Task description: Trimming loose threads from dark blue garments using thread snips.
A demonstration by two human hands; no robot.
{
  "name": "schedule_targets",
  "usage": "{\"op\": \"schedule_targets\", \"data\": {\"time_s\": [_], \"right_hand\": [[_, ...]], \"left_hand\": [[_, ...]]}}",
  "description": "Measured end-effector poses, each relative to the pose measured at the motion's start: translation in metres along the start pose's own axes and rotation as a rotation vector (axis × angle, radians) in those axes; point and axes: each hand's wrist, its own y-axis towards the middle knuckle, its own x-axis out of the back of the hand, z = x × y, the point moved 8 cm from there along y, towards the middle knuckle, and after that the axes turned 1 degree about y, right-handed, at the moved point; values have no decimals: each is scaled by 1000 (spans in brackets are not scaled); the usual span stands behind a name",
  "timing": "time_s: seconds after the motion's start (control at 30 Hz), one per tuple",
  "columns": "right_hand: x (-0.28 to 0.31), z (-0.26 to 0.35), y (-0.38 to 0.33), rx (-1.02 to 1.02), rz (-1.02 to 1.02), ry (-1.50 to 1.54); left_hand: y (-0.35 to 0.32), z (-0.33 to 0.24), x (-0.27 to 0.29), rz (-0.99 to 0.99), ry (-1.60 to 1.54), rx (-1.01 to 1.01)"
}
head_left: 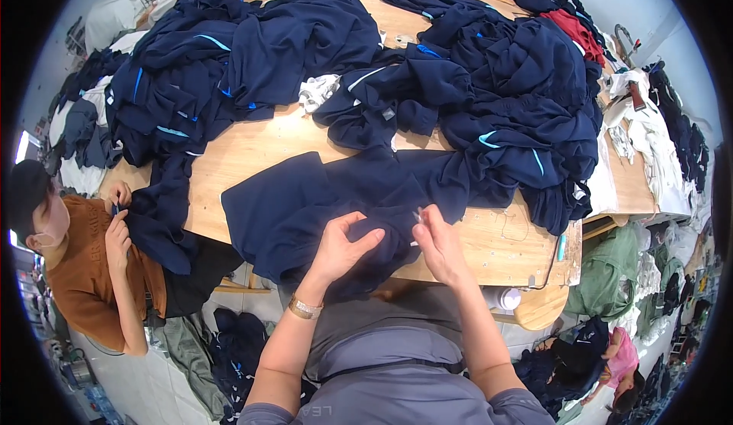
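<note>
A navy garment (282, 196) lies spread in front of me, its near side hanging over the table edge toward my lap. Over its middle is my left hand (340, 248), thumb and forefinger apart, with nothing seen between them. Just to the right, my right hand (443, 248) is closed round a small tool with a pale, shiny tip (418, 216). Most of that tool is hidden in the fingers, so its exact kind does not show. The tip points up and left, above the cloth.
Large heaps of navy garments (298, 35) (527, 74) with light blue trim cover the far side of the wooden table (252, 136). A co-worker in a brown shirt (95, 265) handles navy cloth at the left. A turquoise tool (562, 247) and a white-lidded container (504, 298) are at right.
</note>
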Motion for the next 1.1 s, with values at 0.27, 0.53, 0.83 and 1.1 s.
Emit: {"op": "schedule_targets", "data": {"time_s": [0.27, 0.53, 0.83, 1.1], "right_hand": [[-3, 31, 1, 241, 69, -567], [-6, 35, 5, 264, 104, -614], [-8, 37, 7, 306, 114, -746], [-3, -9, 10, 74, -33, 246]], "left_hand": [[0, -5, -6, 116, -159, 64], [-1, -7, -6, 141, -151, 54], [2, -6, -7, 135, -16, 5], [6, -30, -18, 17, 497, -173]]}}
